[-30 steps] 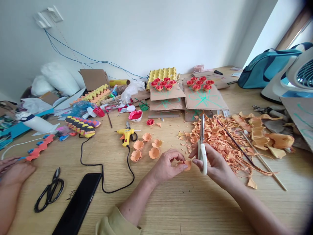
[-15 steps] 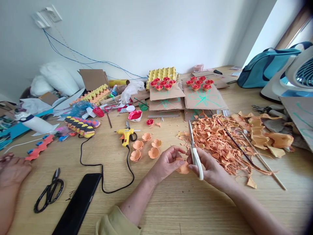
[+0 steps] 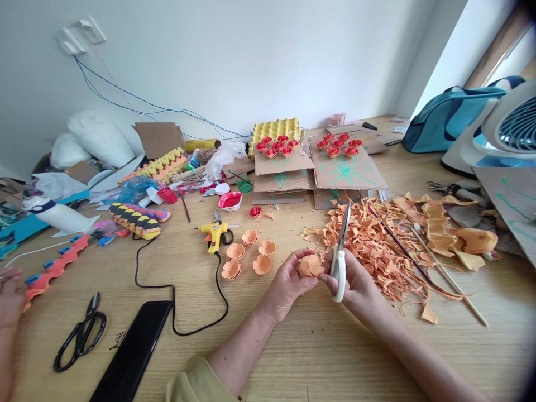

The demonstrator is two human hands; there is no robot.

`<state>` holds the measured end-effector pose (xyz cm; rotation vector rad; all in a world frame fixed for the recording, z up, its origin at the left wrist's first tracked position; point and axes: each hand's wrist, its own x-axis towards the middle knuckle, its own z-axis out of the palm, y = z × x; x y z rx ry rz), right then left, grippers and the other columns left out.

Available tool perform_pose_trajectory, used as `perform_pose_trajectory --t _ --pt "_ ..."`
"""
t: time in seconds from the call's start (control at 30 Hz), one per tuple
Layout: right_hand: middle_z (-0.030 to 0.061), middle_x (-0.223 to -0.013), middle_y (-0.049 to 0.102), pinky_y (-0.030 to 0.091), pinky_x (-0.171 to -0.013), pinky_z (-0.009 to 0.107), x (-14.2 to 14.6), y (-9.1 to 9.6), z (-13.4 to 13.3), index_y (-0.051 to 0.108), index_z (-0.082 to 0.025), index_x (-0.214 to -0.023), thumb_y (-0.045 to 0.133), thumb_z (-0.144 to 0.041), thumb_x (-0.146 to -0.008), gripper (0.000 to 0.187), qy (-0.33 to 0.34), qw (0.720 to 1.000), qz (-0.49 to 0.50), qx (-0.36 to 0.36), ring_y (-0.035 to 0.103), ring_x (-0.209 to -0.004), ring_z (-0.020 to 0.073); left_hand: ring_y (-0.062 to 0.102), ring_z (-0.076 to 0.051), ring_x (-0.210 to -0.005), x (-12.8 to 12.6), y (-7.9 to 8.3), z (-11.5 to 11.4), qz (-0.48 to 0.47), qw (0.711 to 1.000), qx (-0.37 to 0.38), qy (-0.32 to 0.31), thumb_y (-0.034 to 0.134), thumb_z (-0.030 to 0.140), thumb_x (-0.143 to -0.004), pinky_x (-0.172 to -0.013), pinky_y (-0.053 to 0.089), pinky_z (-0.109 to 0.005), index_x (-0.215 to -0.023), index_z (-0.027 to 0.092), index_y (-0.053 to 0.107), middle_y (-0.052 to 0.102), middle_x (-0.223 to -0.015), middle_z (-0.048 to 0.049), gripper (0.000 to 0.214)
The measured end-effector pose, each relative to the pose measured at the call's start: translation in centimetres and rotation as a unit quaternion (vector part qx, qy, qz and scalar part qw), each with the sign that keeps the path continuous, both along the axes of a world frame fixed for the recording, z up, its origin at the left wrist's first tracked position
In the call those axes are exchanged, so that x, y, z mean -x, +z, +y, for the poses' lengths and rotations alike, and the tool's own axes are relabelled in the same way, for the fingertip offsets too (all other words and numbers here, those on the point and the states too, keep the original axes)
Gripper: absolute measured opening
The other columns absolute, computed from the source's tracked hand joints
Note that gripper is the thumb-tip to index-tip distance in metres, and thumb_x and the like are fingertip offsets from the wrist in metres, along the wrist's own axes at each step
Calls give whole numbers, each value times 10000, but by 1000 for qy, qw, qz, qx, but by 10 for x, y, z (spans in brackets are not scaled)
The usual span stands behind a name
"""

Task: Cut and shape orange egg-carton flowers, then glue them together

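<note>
My left hand is closed on an orange egg-carton cup, its rounded bottom turned up. In my right hand is a pair of white-handled scissors, blades pointing up and away from me. The right fingertips are close to the cup's right side; whether they touch it I cannot tell. Left of my hands, several petal-edged orange cups stand on the table, some stacked. Beyond my right hand spreads a heap of orange carton scraps.
A yellow glue gun lies with its black cord looping toward a phone and black scissors. Red flowers sit on cardboard at the back. Another person's hand rests at the left edge. A fan stands right.
The cup has been raised and turned so its rounded bottom shows more. The scissors have shifted slightly right. At the left, the other person's hand has moved left, uncovering more of the red-orange carton strip.
</note>
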<state>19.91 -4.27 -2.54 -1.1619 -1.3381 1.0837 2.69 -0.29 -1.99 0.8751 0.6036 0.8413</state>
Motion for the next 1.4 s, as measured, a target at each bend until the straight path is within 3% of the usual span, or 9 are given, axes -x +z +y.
perform_pose_trajectory --t 0.17,0.33,0.43,0.57,0.7,0.87,0.97,1.13,1.4 --pt "10 -946 569 481 -838 309 5 0 -1 504 -252 -1031 706 -406 -843 316 -15 999 -43 -21 549 -875 183 656 -171 -939 -4 2 -3 5 999 -8 43 839 240 -721 -811 481 -257 -1194 200 549 691 -1014 -55 557" --pt "17 -895 582 473 -733 280 3 6 -1 524 -238 -990 694 -491 -839 340 7 999 -40 -9 547 -824 178 619 -135 -895 -2 3 -1 20 995 -33 96 823 227 -720 -824 469 -239 -1182 211 558 673 -990 -19 532" --pt "5 -785 574 429 -611 264 1 12 -1 532 -224 -945 610 -581 -874 373 56 997 17 52 510 -681 147 595 -113 -832 0 4 3 23 988 -43 147 812 214 -710 -778 463 -219 -1181 210 576 654 -930 0 526" --pt "-28 -574 513 311 -481 254 2 15 -2 534 -207 -857 477 -664 -909 463 164 968 130 141 411 -484 112 637 -136 -907 2 6 7 -10 980 -25 198 825 229 -675 -823 475 -243 -1153 223 579 649 -950 5 538" --pt "-32 -517 501 266 -451 245 6 10 -3 576 -191 -860 471 -668 -908 491 217 936 220 169 386 -433 103 674 -183 -1031 4 9 7 -50 980 -6 191 830 233 -683 -928 490 -303 -1165 255 550 657 -1031 4 558" --pt "-33 -498 491 265 -449 243 7 8 -3 587 -184 -838 453 -671 -911 510 224 923 260 172 370 -415 97 703 -168 -942 5 9 5 -61 984 9 169 833 232 -691 -869 533 -302 -1168 266 535 643 -990 25 563" --pt "-24 -534 514 280 -458 252 4 10 -1 562 -200 -862 434 -689 -909 508 198 944 216 153 392 -439 112 688 -135 -861 4 11 4 -36 986 6 162 834 244 -688 -806 539 -269 -1165 258 545 627 -955 26 558" --pt "-25 -619 504 331 -521 256 1 17 -2 508 -205 -792 515 -683 -877 486 158 980 31 117 415 -542 117 581 -70 -729 4 12 5 -4 981 -10 195 819 253 -678 -728 495 -205 -1142 248 580 602 -891 36 522" --pt "-1 -768 541 400 -634 279 0 12 -3 545 -207 -838 488 -539 -941 352 136 979 -146 44 492 -711 163 527 -79 -698 7 14 6 7 976 -19 215 789 250 -670 -718 464 -211 -1094 259 596 583 -832 47 466"
